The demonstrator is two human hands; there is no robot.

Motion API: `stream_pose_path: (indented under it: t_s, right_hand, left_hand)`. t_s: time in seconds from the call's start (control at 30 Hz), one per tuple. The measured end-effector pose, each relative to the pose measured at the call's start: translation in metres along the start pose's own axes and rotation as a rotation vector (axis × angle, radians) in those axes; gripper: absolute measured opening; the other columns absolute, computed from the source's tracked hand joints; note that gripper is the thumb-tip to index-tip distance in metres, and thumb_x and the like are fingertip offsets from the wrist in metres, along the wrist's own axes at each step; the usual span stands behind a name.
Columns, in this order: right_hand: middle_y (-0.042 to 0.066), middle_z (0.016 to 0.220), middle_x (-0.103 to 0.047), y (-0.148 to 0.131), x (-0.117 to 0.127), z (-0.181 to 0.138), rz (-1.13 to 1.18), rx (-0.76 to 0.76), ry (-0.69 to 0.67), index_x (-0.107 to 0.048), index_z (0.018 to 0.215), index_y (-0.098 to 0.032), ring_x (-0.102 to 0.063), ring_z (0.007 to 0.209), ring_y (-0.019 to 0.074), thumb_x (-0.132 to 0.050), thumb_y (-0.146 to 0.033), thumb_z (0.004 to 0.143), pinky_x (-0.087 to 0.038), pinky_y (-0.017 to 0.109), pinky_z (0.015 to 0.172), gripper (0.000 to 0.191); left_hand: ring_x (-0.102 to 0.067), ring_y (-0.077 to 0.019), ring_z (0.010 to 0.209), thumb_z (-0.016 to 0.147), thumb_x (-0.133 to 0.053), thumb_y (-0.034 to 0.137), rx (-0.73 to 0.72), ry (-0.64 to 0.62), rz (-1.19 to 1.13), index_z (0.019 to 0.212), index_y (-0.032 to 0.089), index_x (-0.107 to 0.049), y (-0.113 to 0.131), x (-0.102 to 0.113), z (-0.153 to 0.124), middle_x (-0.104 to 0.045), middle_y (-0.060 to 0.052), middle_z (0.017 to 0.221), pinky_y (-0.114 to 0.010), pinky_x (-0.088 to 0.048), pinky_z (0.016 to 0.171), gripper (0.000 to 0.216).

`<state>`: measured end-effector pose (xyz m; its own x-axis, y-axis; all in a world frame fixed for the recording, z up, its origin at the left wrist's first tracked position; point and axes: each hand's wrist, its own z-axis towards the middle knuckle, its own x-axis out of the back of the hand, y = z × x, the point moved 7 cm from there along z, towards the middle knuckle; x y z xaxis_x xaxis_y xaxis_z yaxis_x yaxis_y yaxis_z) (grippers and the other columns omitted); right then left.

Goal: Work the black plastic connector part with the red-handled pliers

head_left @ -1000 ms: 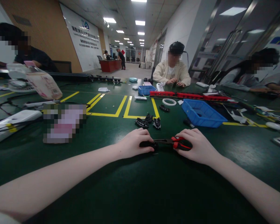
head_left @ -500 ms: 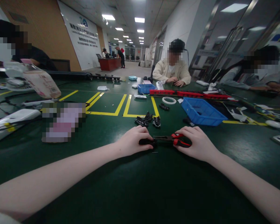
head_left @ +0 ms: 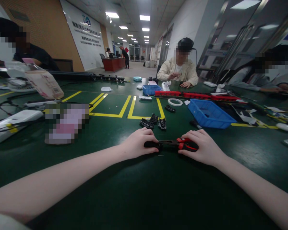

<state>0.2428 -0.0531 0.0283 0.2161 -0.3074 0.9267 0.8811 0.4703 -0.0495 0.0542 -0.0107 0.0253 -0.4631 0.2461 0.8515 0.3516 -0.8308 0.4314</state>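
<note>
My left hand [head_left: 137, 143] rests on the green table [head_left: 144, 191], fingers curled round a small black part [head_left: 151, 144]. My right hand [head_left: 201, 146] is closed on the red and black handles of a pair of pliers [head_left: 182, 144]. The pliers' dark jaws point left and meet the black part between my two hands. Just beyond my hands lies a small heap of black parts [head_left: 152, 122].
A blue tray [head_left: 210, 114] stands to the right, a smaller blue bin [head_left: 150, 90] and long red strips [head_left: 196, 95] farther back. A white tape ring [head_left: 175, 102] lies by yellow floor-style lines [head_left: 124, 107]. Other people sit across and at both sides. White devices [head_left: 12, 123] lie left.
Both hands stay on the part and the pliers in almost the same place. The person across has lifted one hand off the table.
</note>
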Motion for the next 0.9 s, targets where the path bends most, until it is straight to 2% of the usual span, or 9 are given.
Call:
stream_pose_path:
  t_s: [0.3,0.5,0.67,0.9]
  right_hand:
    - [0.007,0.085,-0.065,-0.0075,-0.0019,0.0031,-0.082,0.047,0.003,-0.058,0.09,-0.019,-0.056,0.07,0.0186,-0.058,-0.056,0.078,-0.04,0.036,0.07,0.039]
    - [0.009,0.088,-0.066,-0.0066,-0.0028,0.0039,-0.085,0.042,-0.001,-0.058,0.09,-0.018,-0.056,0.072,0.0194,-0.057,-0.056,0.078,-0.038,0.037,0.072,0.04]
    - [0.009,0.087,-0.065,-0.0066,-0.0013,0.0045,-0.082,0.027,-0.009,-0.057,0.092,-0.017,-0.056,0.074,0.0202,-0.057,-0.055,0.079,-0.037,0.037,0.074,0.04]
    - [0.008,0.087,-0.064,-0.0089,-0.0022,0.0052,-0.054,-0.004,-0.022,-0.055,0.093,-0.016,-0.056,0.075,0.0204,-0.058,-0.055,0.077,-0.036,0.037,0.075,0.042]
  left_hand:
    - [-0.052,-0.0203,0.093,0.077,-0.07,0.025,-0.001,0.034,0.003,0.097,0.018,-0.064,-0.0005,0.0015,0.0,-0.058,-0.005,0.099,-0.034,-0.047,0.081,0.022]
    - [-0.053,-0.0233,0.1,0.077,-0.069,0.033,0.074,0.009,0.009,0.111,0.019,-0.056,-0.0022,0.0002,-0.0003,-0.058,-0.006,0.109,-0.039,-0.046,0.086,0.039]
    - [-0.054,-0.0231,0.098,0.084,-0.061,0.037,0.057,-0.036,0.074,0.111,0.019,-0.057,-0.0017,-0.0039,-0.0001,-0.058,-0.006,0.107,-0.039,-0.047,0.083,0.033]
    - [-0.057,-0.0218,0.099,0.084,-0.061,0.026,0.063,-0.027,0.04,0.111,0.02,-0.053,-0.0038,-0.0068,-0.0001,-0.059,-0.005,0.109,-0.039,-0.049,0.085,0.03]
